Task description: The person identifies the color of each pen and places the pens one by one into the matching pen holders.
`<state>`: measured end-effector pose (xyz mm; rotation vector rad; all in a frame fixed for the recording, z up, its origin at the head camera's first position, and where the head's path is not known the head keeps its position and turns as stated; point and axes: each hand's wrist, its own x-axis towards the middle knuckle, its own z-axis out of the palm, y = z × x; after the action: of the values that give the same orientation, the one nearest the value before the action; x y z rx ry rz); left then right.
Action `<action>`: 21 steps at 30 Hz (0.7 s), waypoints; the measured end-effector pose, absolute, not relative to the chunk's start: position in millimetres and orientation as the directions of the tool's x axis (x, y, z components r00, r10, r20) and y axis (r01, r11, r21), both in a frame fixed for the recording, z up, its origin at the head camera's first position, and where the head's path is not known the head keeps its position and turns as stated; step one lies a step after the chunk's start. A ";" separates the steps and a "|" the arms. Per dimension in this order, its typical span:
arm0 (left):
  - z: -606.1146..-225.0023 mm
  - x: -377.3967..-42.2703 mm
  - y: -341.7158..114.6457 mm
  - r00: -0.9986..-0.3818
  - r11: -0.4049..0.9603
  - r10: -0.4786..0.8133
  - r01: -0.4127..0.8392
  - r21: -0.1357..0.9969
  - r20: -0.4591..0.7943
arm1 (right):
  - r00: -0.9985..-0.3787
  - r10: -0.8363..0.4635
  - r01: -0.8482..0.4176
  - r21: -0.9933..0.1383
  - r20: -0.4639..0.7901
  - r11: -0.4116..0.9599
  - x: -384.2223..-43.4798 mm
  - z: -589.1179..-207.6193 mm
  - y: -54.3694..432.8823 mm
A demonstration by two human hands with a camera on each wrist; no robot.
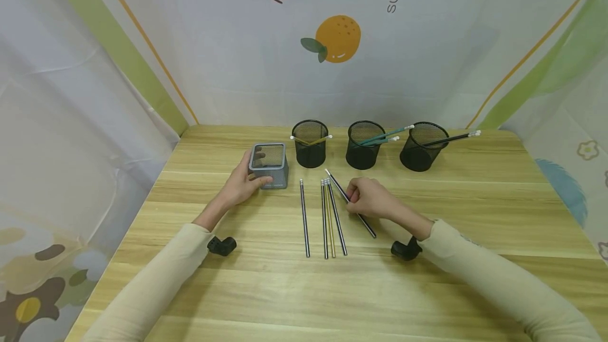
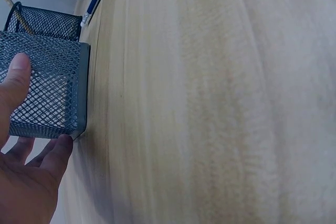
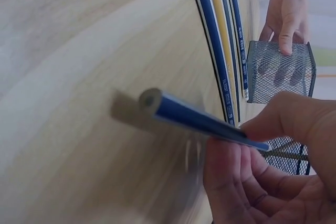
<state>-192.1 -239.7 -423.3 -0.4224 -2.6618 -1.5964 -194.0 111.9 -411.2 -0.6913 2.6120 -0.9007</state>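
My left hand (image 1: pixel 239 183) grips a square grey mesh pen holder (image 1: pixel 279 177) at its left side, thumb across the near face and fingers behind. In the left wrist view the thumb lies on the mesh wall of the holder (image 2: pixel 52 85), which stands on the table. My right hand (image 1: pixel 372 198) pinches a dark blue striped pencil (image 1: pixel 367 226) between thumb and fingers; its white eraser end points away to the left. To the left of that hand lie several pencils: a dark one apart (image 1: pixel 305 220), then two dark ones with a yellow pencil (image 1: pixel 330 226) between them.
Behind the hands stand three round black mesh cups: the left cup (image 1: pixel 311 156) holds yellow pencils, the middle cup (image 1: pixel 362 156) green ones, the right cup (image 1: pixel 418 157) dark ones. All stand near the back edge of the wooden table (image 1: pixel 285 294), before a printed curtain (image 1: pixel 404 67).
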 end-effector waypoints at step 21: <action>-424.5 -192.1 -239.7 -0.965 0.437 0.225 0.226 0.871 0.137 | -0.802 -0.597 -0.430 -0.696 0.002 0.575 -189.7 -408.6 120.8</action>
<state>-192.1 -239.7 -424.5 -0.4182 -2.6620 -1.6137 -189.7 120.8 -408.6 -0.8538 2.5748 -1.0441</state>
